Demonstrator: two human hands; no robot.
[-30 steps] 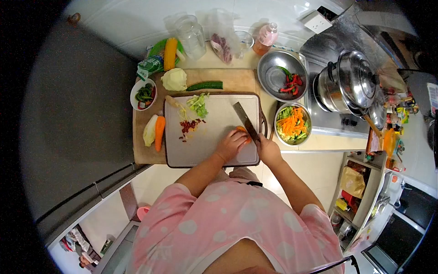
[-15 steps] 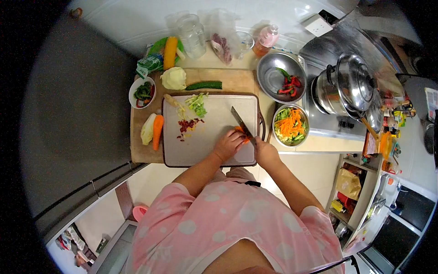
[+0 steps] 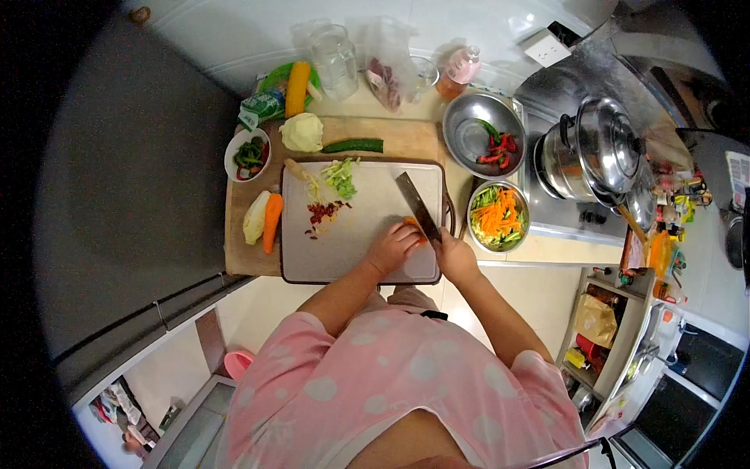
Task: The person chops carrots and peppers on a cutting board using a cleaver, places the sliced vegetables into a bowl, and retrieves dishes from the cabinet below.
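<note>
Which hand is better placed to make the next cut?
Most likely the right hand: it grips the knife, whose blade is beside the orange piece. The left hand is holding that piece on the cutting board.

Kitchen | pot [image 3: 603,148] on stovetop [image 3: 582,213] | chopped vegetables on cutting board [image 3: 367,227] | wall socket [image 3: 547,48]

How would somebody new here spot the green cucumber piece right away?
Find the wooden board under the cutting board. Along its far strip, right of the pale cabbage chunk, lies the cucumber piece. It's long, dark green and straight; the cabbage is pale and rounded.
</note>
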